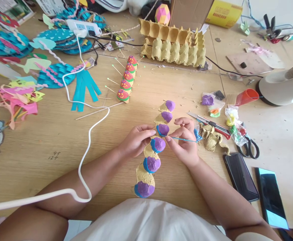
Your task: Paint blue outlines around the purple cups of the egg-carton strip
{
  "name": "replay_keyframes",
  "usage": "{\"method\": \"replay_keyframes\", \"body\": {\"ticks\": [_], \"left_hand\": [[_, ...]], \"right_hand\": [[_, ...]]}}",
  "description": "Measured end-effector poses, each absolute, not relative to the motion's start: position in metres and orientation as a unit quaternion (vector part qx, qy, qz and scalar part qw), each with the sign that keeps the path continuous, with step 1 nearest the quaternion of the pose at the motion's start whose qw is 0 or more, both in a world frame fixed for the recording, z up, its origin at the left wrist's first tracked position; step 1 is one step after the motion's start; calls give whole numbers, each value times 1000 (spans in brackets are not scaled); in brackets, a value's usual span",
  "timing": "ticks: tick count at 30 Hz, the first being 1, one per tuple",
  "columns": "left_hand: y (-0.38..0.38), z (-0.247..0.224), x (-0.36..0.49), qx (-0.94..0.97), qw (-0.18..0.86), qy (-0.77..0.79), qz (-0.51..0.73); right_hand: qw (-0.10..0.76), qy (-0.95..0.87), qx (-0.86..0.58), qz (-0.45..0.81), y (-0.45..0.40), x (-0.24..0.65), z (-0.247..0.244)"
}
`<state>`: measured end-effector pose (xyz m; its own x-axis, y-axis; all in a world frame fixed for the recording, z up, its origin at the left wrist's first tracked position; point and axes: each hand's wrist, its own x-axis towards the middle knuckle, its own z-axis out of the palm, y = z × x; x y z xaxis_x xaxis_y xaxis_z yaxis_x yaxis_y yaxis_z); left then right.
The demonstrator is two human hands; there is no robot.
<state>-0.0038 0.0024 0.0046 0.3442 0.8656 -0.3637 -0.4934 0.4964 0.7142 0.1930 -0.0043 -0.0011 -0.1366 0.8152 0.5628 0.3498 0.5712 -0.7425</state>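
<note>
A strip of egg carton (146,176) runs away from my body, its several humps capped with purple clay. The nearer humps carry a blue edge on their left side; the two farthest show purple only. My left hand (138,140) is closed on the strip's left side near the middle, thumb on top. Between thumb and fingers my right hand (185,142) pinches a thin blue clay strand (182,139). The strand's left end touches the third hump from the far end, along its lower edge. Some of my right fingers are raised and bent.
A finished-looking red and green carton caterpillar (125,85) stands beyond, with thin sticks poking out. Utility knives (211,124), scissors (249,147) and two phones (241,175) lie to the right. A white cable (86,157) crosses the left side. Egg trays (178,53) stand behind.
</note>
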Motion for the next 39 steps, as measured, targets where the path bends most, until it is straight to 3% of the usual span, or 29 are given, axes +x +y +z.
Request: {"method": "replay_keyframes", "body": {"ticks": [39], "left_hand": [[-1,5,-2,268,773,396,417]], "right_hand": [[504,-742,-399,190,-6,190,7]]}}
